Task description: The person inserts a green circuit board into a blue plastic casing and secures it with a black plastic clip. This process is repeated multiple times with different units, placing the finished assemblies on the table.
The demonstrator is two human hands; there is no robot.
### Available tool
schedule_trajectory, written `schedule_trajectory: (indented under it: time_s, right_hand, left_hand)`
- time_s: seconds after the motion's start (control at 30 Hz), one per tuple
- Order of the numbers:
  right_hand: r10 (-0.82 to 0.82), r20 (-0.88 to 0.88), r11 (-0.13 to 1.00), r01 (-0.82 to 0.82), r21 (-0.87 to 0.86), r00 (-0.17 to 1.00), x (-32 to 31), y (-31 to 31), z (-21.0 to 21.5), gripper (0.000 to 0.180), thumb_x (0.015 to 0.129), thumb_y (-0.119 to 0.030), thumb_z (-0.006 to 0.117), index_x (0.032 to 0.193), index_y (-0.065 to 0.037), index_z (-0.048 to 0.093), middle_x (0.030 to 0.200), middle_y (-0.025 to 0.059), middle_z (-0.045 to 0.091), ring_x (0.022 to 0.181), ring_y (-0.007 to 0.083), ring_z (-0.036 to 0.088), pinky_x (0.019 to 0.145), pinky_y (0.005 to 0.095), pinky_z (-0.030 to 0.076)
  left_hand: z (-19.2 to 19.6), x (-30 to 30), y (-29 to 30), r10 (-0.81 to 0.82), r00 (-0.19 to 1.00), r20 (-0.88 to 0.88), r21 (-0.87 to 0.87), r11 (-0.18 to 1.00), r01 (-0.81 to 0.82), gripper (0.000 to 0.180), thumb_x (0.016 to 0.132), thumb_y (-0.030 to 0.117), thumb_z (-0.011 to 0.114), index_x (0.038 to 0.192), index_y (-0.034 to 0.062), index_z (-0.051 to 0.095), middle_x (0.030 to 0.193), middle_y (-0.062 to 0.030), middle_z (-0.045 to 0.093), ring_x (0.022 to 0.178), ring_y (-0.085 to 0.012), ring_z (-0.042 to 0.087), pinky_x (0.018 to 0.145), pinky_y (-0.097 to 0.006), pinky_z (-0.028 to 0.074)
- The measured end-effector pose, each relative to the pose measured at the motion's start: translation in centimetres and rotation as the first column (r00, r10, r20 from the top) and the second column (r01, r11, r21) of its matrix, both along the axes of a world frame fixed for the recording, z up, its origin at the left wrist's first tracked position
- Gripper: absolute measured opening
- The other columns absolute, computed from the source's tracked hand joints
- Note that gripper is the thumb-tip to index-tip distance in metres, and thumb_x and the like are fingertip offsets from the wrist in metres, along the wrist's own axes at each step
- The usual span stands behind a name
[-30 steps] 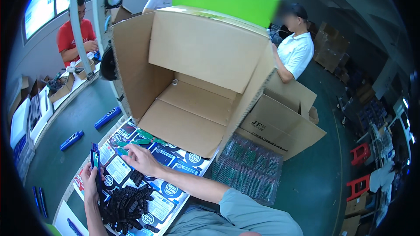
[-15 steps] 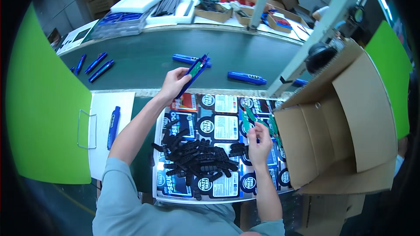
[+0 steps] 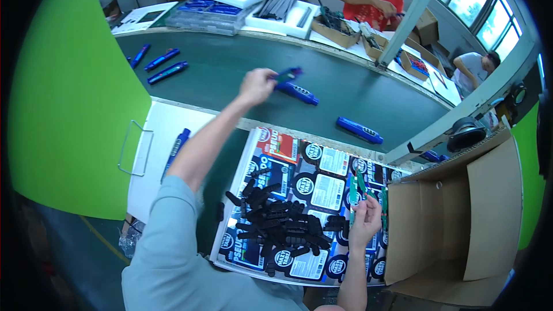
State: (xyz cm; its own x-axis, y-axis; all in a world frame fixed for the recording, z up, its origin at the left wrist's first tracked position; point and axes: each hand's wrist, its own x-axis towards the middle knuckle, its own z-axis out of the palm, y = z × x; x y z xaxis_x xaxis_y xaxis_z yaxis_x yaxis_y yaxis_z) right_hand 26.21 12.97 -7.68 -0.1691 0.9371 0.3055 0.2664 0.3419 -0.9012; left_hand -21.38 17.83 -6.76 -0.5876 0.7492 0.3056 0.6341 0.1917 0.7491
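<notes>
Out over the green work surface (image 3: pixel 219 57), my left hand (image 3: pixel 257 87) grips a blue half-casing (image 3: pixel 290 74) with a green board inside; motion blurs it. Just beyond my fingers lies a blue tube-shaped device (image 3: pixel 299 93). My right hand (image 3: pixel 364 223) is closed, its fingertips pinching a green circuit board (image 3: pixel 361 183) above the printed sheet (image 3: pixel 328 190). More green boards (image 3: pixel 384 201) lie by that hand, partly hidden. To its left, a heap of small black plastic parts (image 3: pixel 282 224) spreads over the sheet.
An open cardboard box (image 3: pixel 426 224) stands at the right, beside a post (image 3: pixel 415 11). Several blue devices (image 3: pixel 359 130) lie along the green surface; another (image 3: pixel 175 151) rests by the green panel (image 3: pixel 75 109). Across sit trays, parts boxes (image 3: pixel 334 33) and a person in red (image 3: pixel 368 0).
My view has swung, shifting the scene rightward. My left hand has moved farther out over the green surface with the half-casing. My right hand stays by the green boards, one now pinched upright.
</notes>
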Motion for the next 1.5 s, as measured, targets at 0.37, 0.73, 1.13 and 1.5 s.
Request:
schedule_trajectory:
  time_s: [0.37, 0.73, 1.13, 1.5]
  right_hand:
    - [-0.045, 0.057, 0.997, 0.041, 0.062, 0.997, 0.1, -0.6, 0.8, 0.021, 0.094, -0.003, 0.069, 0.114, 0.004, 0.065, 0.095, 0.0108, 0.071, 0.082, 0.0164, 0.069, 0.076, 0.0303, 0.055]
    - [0.012, 0.742, 0.847, -0.401, 0.349, 0.671, -9.2, 15.4, 5.8, 0.048, 0.083, -0.006, 0.074, 0.128, 0.002, 0.059, 0.126, 0.0216, 0.061, 0.121, 0.0394, 0.056, 0.105, 0.0471, 0.045]
    - [0.195, 0.888, 0.883, -0.469, 0.027, 0.417, -13.9, 20.4, 5.1, 0.047, 0.085, -0.005, 0.074, 0.13, -0.004, 0.062, 0.124, 0.0176, 0.063, 0.116, 0.0396, 0.06, 0.1, 0.0444, 0.049]
    - [0.223, 0.828, 0.508, -0.786, 0.352, 0.514, -22.1, 9.3, 9.7, 0.049, 0.072, -0.006, 0.081, 0.119, -0.012, 0.072, 0.119, 0.013, 0.064, 0.115, 0.0321, 0.062, 0.095, 0.0443, 0.051]
  left_hand:
    - [-4.1, -11.1, -2.4, 0.219, 0.956, -0.196, -0.305, 0.913, -0.271, 0.029, 0.092, 0.019, 0.061, 0.115, 0.0093, 0.076, 0.12, -0.0181, 0.07, 0.116, -0.038, 0.064, 0.1, -0.049, 0.051]
    - [-0.7, -6.8, -1.9, -0.014, 0.763, -0.647, -0.08, 0.996, -0.05, 0.043, 0.076, 0.01, 0.068, 0.118, 0.0087, 0.074, 0.13, -0.0153, 0.066, 0.123, -0.0355, 0.059, 0.104, -0.049, 0.049]
    - [-3.2, -2.7, 1.6, -0.286, 0.709, -0.645, -0.248, 0.956, 0.16, 0.025, 0.089, 0.028, 0.073, 0.098, 0.0043, 0.068, 0.101, -0.0143, 0.067, 0.1, -0.0314, 0.067, 0.086, -0.042, 0.055]
    - [5.0, 0.7, -20.1, -0.155, 0.959, -0.235, -0.306, 0.949, 0.078, 0.042, 0.086, 0.037, 0.075, 0.092, -0.0043, 0.073, 0.083, -0.0201, 0.064, 0.081, -0.0359, 0.064, 0.076, -0.047, 0.051]
